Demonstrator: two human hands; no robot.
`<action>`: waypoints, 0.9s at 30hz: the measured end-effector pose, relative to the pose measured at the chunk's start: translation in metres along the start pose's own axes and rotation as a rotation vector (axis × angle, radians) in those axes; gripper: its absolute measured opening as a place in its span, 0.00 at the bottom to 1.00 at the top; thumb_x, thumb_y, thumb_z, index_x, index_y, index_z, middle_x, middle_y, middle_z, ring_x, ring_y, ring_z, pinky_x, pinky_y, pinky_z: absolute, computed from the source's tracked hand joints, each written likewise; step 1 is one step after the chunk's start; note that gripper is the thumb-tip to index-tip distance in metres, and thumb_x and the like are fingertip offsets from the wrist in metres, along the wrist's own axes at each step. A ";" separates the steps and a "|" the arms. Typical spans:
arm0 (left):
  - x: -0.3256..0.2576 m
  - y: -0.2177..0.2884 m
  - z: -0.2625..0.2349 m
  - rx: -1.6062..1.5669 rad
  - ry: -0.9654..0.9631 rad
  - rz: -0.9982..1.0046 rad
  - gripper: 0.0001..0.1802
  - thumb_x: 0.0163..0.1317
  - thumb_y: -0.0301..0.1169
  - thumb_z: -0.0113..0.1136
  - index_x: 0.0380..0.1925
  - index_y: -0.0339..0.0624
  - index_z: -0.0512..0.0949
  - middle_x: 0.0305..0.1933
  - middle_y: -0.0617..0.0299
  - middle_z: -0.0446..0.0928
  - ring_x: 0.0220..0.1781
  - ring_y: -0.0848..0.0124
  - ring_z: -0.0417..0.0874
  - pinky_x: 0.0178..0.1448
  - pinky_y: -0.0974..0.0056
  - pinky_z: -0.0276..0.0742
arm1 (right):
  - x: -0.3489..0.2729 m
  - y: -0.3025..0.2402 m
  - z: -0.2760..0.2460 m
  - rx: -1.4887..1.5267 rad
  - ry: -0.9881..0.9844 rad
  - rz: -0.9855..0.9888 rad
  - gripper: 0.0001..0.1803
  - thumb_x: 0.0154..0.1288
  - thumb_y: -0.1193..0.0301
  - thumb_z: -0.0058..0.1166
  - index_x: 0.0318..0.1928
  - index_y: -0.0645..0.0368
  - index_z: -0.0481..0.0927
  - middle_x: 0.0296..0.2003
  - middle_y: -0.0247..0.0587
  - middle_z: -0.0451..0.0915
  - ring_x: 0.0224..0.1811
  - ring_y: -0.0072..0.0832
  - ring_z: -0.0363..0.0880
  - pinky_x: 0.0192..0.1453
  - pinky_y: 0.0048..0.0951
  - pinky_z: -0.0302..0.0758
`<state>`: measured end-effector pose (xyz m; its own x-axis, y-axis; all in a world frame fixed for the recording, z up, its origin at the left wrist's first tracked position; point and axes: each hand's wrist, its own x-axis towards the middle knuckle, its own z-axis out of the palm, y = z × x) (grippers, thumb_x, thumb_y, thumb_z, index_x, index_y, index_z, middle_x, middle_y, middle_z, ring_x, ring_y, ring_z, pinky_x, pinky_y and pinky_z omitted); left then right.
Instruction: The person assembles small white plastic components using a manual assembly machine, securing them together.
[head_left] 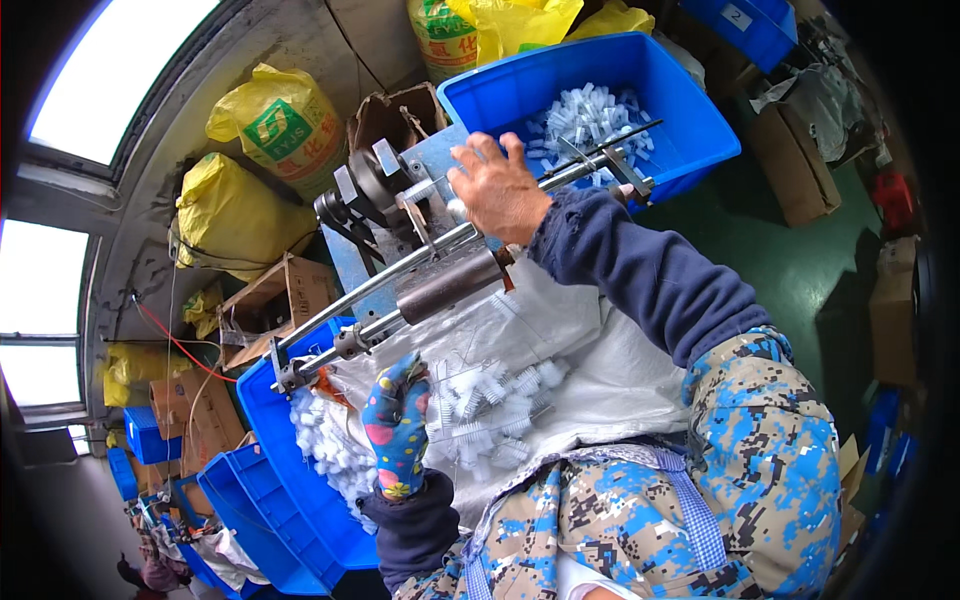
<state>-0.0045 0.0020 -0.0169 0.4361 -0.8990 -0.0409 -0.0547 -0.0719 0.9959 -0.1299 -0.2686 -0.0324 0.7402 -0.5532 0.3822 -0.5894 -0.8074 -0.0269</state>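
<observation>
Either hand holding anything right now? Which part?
Left hand, gloved, pinches one white plastic piece by its end. Right hand rests bare on the machine's rod; grip cannot be told.

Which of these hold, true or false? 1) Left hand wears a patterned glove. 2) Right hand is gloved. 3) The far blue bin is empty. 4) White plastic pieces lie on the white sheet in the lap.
1) True: the left hand wears a colourful dotted glove.
2) False: the right hand is bare, resting on the machine.
3) False: the far blue bin holds white plastic pieces.
4) True: pieces lie on the white sheet.
</observation>
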 end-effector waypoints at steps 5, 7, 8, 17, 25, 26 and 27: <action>0.007 0.001 0.014 0.050 -0.051 0.057 0.21 0.55 0.11 0.51 0.49 0.36 0.73 0.47 0.61 0.75 0.48 0.74 0.76 0.54 0.71 0.70 | 0.028 0.010 0.003 -0.003 -0.094 0.173 0.09 0.52 0.72 0.50 0.33 0.59 0.80 0.47 0.40 0.73 0.59 0.37 0.60 0.57 0.52 0.53; 0.006 0.003 0.011 0.056 -0.032 0.068 0.21 0.55 0.11 0.51 0.49 0.36 0.73 0.47 0.61 0.75 0.48 0.74 0.76 0.54 0.71 0.70 | 0.030 0.021 0.003 -0.050 -0.092 0.047 0.09 0.52 0.73 0.50 0.33 0.57 0.81 0.44 0.40 0.75 0.58 0.38 0.62 0.57 0.55 0.52; 0.005 0.004 0.010 0.058 -0.017 0.076 0.21 0.55 0.11 0.51 0.49 0.36 0.73 0.47 0.60 0.75 0.48 0.74 0.76 0.54 0.71 0.70 | 0.030 0.030 0.003 -0.101 -0.093 -0.075 0.09 0.53 0.73 0.49 0.33 0.54 0.83 0.41 0.39 0.77 0.58 0.38 0.63 0.57 0.57 0.52; 0.014 -0.004 0.024 -0.052 0.042 0.158 0.22 0.55 0.11 0.49 0.51 0.35 0.72 0.48 0.58 0.75 0.48 0.72 0.75 0.53 0.70 0.71 | -0.049 -0.043 -0.055 0.577 -0.080 -0.277 0.32 0.43 0.69 0.61 0.49 0.74 0.68 0.43 0.57 0.75 0.44 0.48 0.74 0.50 0.44 0.68; 0.009 -0.032 0.010 0.629 -0.012 0.351 0.24 0.51 0.22 0.60 0.51 0.38 0.71 0.49 0.52 0.72 0.50 0.58 0.73 0.54 0.59 0.68 | -0.051 -0.041 -0.043 0.396 0.027 -0.045 0.05 0.55 0.78 0.45 0.34 0.59 0.71 0.23 0.43 0.75 0.22 0.38 0.78 0.24 0.35 0.75; 0.007 -0.029 0.004 0.894 -0.101 0.384 0.23 0.48 0.23 0.62 0.48 0.39 0.73 0.46 0.52 0.73 0.49 0.55 0.73 0.52 0.57 0.68 | -0.036 -0.033 -0.039 0.336 0.102 0.007 0.05 0.54 0.77 0.46 0.34 0.58 0.71 0.22 0.42 0.75 0.23 0.39 0.78 0.24 0.36 0.75; 0.004 -0.030 -0.001 1.032 -0.183 0.252 0.20 0.45 0.25 0.63 0.42 0.42 0.76 0.45 0.53 0.74 0.48 0.53 0.72 0.53 0.54 0.65 | -0.017 -0.027 -0.031 0.296 0.118 -0.007 0.06 0.53 0.77 0.47 0.33 0.57 0.71 0.25 0.43 0.75 0.26 0.40 0.78 0.27 0.36 0.75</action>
<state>-0.0005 0.0006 -0.0472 0.1698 -0.9837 0.0593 -0.8929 -0.1281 0.4316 -0.1366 -0.2313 -0.0093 0.6912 -0.5337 0.4873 -0.4517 -0.8454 -0.2851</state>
